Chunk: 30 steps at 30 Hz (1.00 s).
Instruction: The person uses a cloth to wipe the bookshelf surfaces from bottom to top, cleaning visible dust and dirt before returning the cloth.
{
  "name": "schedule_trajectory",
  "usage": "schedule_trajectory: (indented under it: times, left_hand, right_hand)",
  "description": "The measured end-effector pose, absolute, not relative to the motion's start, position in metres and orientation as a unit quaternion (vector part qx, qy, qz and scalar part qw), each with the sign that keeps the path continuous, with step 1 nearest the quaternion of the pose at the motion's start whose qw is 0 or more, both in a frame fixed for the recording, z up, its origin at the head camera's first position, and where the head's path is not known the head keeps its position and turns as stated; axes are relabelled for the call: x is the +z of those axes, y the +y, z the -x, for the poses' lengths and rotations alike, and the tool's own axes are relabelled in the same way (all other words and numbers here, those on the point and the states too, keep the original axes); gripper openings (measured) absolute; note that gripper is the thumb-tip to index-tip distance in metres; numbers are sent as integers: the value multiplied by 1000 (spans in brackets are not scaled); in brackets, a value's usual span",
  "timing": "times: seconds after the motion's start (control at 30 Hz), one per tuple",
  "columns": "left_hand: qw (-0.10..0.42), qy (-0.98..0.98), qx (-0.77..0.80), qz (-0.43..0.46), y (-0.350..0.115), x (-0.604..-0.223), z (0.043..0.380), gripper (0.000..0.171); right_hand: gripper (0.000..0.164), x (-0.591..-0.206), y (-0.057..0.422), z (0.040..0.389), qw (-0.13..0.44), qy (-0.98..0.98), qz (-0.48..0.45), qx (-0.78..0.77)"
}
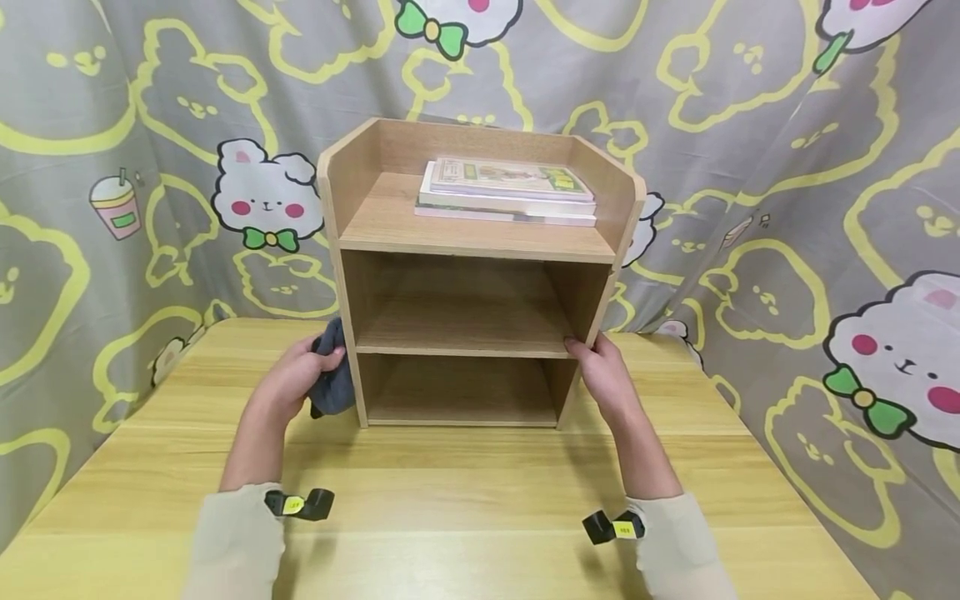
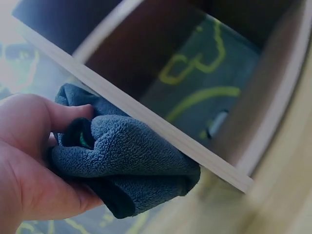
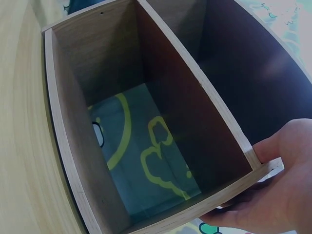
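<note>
A small wooden shelf (image 1: 480, 242) with a raised top rim and two open compartments stands on the table. My left hand (image 1: 295, 375) holds a bunched dark blue-grey cloth (image 1: 334, 383) against the shelf's left side panel. In the left wrist view the thumb presses into the folds of the towel-like cloth (image 2: 131, 151), which lies along the panel's front edge. My right hand (image 1: 603, 377) grips the right side panel, thumb inside at the middle board's level and fingers round the outside. The right wrist view shows this hand (image 3: 273, 190) at the panel's edge.
A stack of books (image 1: 506, 192) lies on the shelf's top board. The light wooden table (image 1: 450, 508) stretches in front and to both sides. Grey curtains (image 1: 187, 92) with yellow outlines and cartoon animals hang behind and on both sides.
</note>
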<state>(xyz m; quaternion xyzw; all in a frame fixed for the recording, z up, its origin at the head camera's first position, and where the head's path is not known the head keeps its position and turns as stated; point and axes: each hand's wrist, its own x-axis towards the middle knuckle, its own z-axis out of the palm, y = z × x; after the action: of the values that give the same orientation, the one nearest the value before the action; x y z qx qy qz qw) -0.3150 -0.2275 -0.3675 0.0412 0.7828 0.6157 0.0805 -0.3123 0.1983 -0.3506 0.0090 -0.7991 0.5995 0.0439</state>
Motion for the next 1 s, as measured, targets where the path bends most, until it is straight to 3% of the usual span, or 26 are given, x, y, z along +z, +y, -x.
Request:
schedule_trajectory:
  times: [0.13, 0.37, 0.73, 0.87, 1.0]
  left_hand:
    - [117, 790, 601, -24, -230, -380, 320, 48]
    - [136, 806, 576, -12, -231, -387, 322, 55]
    - [208, 814, 540, -49, -239, -383, 317, 35]
    - [175, 839, 514, -45, -233, -374, 314, 33]
    - [98, 854, 510, -33, -224, -358, 310, 36]
  right_hand:
    - [55, -351, 198, 313, 48, -800, -11, 597]
    - [53, -351, 198, 314, 50, -804, -8, 593]
    - [53, -350, 199, 314, 53, -804, -3, 592]
    - [54, -351, 201, 314, 54, -804, 2, 592]
    - [55, -351, 200, 313, 47, -805, 5, 591]
